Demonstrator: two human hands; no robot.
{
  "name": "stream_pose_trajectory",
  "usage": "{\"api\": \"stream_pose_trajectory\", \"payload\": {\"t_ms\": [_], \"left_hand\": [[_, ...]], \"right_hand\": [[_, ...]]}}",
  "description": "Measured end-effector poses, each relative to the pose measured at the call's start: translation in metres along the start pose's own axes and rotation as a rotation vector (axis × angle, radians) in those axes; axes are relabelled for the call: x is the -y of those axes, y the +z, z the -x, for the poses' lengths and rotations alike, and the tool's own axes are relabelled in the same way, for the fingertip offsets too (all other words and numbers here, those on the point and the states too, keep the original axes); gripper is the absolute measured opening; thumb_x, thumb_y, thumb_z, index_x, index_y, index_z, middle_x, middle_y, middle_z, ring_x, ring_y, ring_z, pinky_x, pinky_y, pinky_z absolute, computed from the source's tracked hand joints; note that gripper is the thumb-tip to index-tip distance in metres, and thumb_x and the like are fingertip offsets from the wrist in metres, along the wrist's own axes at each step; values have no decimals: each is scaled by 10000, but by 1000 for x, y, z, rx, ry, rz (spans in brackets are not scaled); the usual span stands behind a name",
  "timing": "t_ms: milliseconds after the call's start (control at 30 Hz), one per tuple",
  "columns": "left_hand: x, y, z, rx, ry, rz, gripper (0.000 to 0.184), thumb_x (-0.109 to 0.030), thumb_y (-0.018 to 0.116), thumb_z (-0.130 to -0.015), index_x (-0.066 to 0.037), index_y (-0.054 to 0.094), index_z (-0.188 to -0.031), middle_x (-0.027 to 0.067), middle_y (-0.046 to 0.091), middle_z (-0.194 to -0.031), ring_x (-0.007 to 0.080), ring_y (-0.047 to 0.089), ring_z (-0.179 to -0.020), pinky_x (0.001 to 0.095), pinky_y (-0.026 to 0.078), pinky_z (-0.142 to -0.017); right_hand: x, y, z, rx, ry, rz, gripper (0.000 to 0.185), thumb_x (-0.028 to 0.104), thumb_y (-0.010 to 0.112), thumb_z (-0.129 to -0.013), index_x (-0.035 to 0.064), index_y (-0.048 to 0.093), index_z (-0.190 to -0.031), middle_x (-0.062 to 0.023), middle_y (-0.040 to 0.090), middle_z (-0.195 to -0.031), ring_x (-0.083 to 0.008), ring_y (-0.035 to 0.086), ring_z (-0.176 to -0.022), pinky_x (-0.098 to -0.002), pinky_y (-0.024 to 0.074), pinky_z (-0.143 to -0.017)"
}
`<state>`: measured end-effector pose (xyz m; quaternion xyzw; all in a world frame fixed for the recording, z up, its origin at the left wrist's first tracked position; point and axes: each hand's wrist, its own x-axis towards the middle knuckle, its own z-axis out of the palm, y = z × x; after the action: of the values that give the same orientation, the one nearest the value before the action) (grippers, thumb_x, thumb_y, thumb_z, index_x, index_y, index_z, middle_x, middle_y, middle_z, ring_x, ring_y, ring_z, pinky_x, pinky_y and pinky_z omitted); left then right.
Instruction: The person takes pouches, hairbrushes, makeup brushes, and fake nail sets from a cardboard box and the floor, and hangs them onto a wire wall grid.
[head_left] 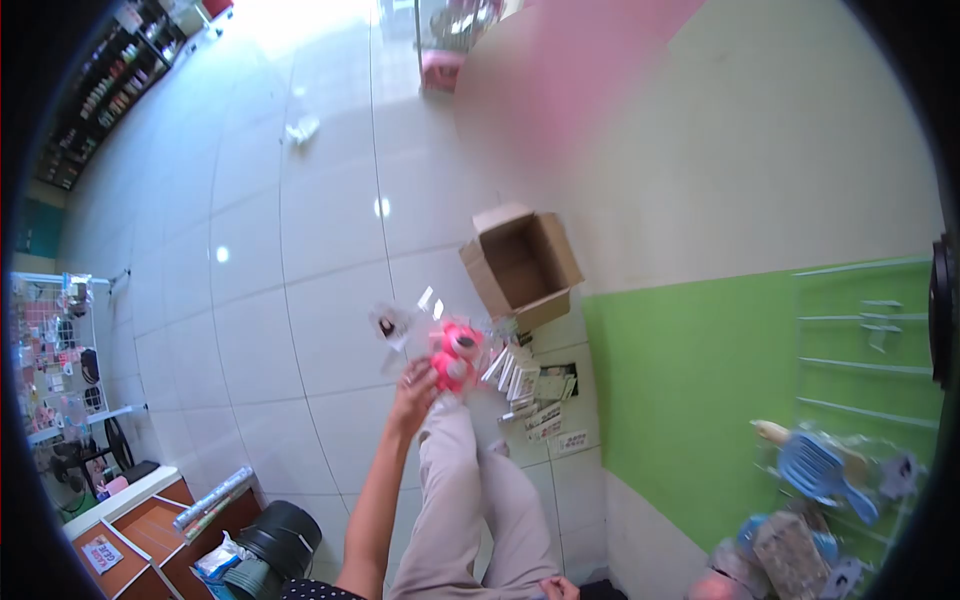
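Observation:
A pink toy bear (pixel 456 358) with a pale belly and a grey snout is in front of my knees, with clear plastic around it. My left hand (pixel 416 392) grips it at its left side, the arm stretched out past my left leg. At the bottom edge, my right hand (pixel 558 588) rests by my right thigh with its fingers curled. Most of that hand is cut off, so what it may hold is hidden. Right of the bear, several small white packs (pixel 516 378) lie in a loose row on the floor.
Beyond the packs stands an open cardboard box (pixel 525 262) against the wall. Flat printed cards (pixel 545 422) and a clear wrapper (pixel 390 325) lie on the tiles. A black bin (pixel 285 535) is at lower left; a wall rack (pixel 865 370) with a blue scoop (pixel 815 468) is at right.

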<state>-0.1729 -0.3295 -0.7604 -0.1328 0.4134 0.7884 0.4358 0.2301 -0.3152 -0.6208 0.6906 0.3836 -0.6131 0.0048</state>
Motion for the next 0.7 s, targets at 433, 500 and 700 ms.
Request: {"api": "stream_pose_trajectory", "payload": {"t_ms": [433,500,700], "left_hand": [[-56,284,272,879,-147,22,520,-163,497,-787,-36,268,-1236,119,411,-1152,219,436,-1043,341,412,-815],[-44,310,278,948,-100,-114,493,-187,457,-815,-51,256,-1244,109,391,-1178,232,410,-1073,356,389,-850],[-22,329,301,847,25,-428,450,-270,358,-880,-53,240,-1255,120,370,-1194,218,396,-1086,337,388,-861]], "right_hand": [[243,11,168,-408,-1769,535,430,38,490,-706,98,457,-1130,-125,384,-1203,-244,428,-1067,-407,278,-928],[249,-2,185,-550,-1790,518,439,51,495,-708,107,452,-1142,-119,382,-1215,-251,406,-1093,-428,249,-939],[250,-55,200,-795,-1760,515,412,94,495,-735,120,455,-1145,-91,415,-1205,-263,373,-1138,-494,209,-930]]}}
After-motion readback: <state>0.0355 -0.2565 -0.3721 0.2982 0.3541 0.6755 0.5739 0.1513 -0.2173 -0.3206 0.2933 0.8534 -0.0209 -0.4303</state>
